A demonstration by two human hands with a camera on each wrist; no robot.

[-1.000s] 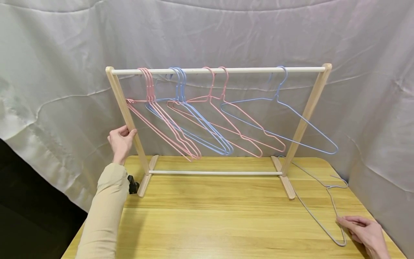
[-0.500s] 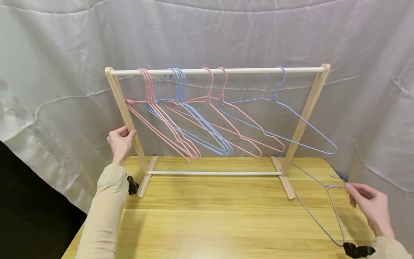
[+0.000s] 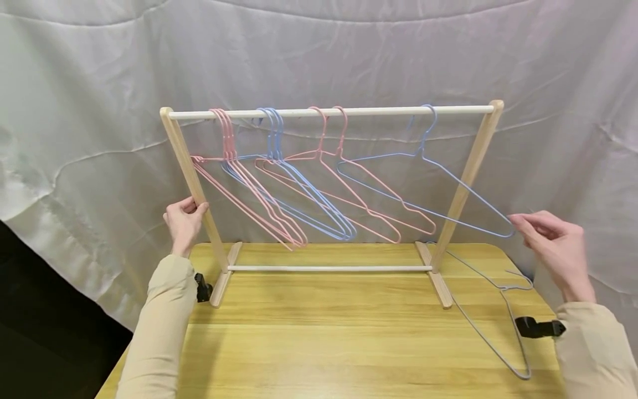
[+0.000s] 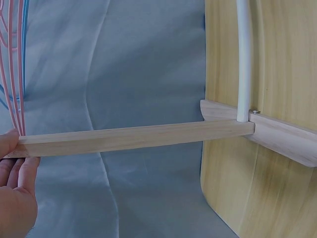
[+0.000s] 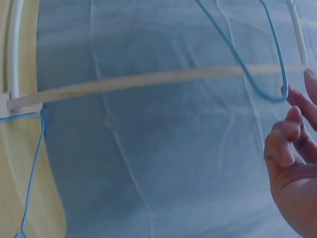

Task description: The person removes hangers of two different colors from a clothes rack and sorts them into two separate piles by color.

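Light is soft and even, coming from the front and above; the white cloth (image 3: 319, 50) reads bright without glare. The table (image 3: 339, 338) carries a mild sheen and faint shadows under the rack (image 3: 329, 267). The head view is sharp, darkening at the lower left. Both wrist views have a bluish cast; the right hand (image 5: 295, 163) is slightly soft.

A rack (image 3: 329, 188) stands along the far edge of the table (image 3: 324, 343), a cloth (image 3: 319, 50) hanging behind it. Several hangers (image 3: 279, 183) crowd the left part of its top rail; one hanger (image 3: 428, 183) hangs alone toward the right end. Another hanger (image 3: 503, 327) lies flat by the table's right edge, before the rack's right foot.
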